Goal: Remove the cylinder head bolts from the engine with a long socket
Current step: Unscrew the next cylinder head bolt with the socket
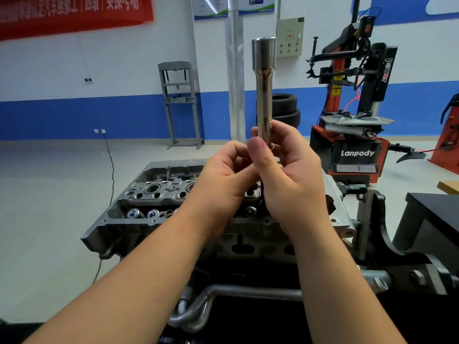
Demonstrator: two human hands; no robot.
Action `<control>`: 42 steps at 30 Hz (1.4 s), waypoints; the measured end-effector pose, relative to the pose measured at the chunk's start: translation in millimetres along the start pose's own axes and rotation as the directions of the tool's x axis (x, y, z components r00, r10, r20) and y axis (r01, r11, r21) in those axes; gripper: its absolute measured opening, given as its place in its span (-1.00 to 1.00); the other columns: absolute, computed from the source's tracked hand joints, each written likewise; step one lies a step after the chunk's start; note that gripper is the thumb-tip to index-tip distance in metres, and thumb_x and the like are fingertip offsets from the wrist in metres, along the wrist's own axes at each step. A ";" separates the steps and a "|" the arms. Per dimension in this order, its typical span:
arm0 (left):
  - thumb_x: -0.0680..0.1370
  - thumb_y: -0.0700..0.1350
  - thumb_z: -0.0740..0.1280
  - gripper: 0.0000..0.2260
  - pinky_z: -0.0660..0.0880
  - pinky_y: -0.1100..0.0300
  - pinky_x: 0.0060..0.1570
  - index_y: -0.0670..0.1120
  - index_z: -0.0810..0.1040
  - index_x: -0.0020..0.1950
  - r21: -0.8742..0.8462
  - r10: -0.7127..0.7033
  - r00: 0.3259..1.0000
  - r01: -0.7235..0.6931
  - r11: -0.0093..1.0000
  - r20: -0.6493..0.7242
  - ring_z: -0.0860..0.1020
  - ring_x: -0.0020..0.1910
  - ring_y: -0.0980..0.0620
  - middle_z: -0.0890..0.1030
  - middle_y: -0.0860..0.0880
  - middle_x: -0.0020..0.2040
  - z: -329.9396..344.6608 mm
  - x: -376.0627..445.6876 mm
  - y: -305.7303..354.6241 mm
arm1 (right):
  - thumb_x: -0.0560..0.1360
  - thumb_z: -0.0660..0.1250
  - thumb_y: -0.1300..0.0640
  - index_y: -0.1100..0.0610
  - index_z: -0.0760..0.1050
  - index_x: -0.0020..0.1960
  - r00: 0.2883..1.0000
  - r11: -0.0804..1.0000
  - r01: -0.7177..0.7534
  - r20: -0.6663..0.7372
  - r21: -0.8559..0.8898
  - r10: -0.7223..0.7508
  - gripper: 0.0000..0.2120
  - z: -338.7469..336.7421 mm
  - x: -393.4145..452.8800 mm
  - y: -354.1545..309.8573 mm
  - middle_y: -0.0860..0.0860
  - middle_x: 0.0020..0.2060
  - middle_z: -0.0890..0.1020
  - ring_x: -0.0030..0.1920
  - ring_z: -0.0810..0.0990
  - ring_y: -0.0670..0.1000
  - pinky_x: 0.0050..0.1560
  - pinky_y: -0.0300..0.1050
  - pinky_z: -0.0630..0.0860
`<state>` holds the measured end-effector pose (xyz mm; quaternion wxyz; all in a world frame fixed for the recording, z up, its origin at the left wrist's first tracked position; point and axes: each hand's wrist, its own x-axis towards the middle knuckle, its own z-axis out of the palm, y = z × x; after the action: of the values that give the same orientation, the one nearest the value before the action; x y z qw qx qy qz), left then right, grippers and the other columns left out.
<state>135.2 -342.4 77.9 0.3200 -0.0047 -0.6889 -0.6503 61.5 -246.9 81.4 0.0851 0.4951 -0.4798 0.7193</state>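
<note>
Holding: long socket [263,83], upright above the engine [154,194]; my right hand [290,180] grips its base, left hand [223,180] pinches alongside.

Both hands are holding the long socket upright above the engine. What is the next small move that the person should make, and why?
Probably tip the socket over and lower it toward the cylinder head. The right hand grips its lower end, the left hand pinches beside it, and its wide open end points up, well above the head, on no bolt. Whether a bolt sits at its lower end is hidden.
</note>
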 end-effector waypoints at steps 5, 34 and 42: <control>0.54 -0.05 0.46 -0.67 0.61 0.07 0.15 -0.14 0.59 0.26 -0.003 -0.002 1.000 0.002 1.000 0.024 0.69 0.16 -0.11 0.72 -0.13 0.14 -2.2 -0.9 0.0 | 0.56 0.39 0.10 -0.02 0.59 0.12 0.996 1.000 0.017 -0.082 -0.018 -0.019 -0.85 -0.8 -1.7 2.5 -0.01 -0.04 0.69 0.02 0.68 0.05 0.04 0.12 0.63; 0.62 0.06 0.27 -0.57 0.44 -0.19 0.44 -0.18 0.56 0.38 -0.018 -0.052 0.998 0.053 0.998 0.032 0.62 0.29 -0.12 0.68 -0.19 0.24 -2.0 0.1 -0.5 | 0.62 0.31 0.12 0.05 0.50 0.25 0.996 0.992 -0.008 -0.084 0.130 0.019 -0.79 -3.7 -0.2 4.5 -0.02 -0.08 0.71 -0.03 0.71 -0.02 -0.07 -0.13 0.62; 0.59 0.07 0.31 -0.62 0.51 -0.09 0.30 -0.10 0.61 0.32 -0.004 -0.041 0.997 0.041 0.999 0.064 0.64 0.16 0.01 0.71 -0.03 0.12 -1.1 2.0 -1.0 | 0.62 0.29 0.03 -0.08 0.54 0.18 0.998 0.983 -0.023 -0.056 0.181 0.034 -0.85 -1.0 0.6 2.0 -0.02 -0.05 0.72 0.03 0.70 -0.04 -0.04 -0.18 0.60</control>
<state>133.6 -344.5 77.8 0.2843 -0.0123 -0.6971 -0.6581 59.4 -247.3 80.7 0.0437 0.4725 -0.4171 0.7751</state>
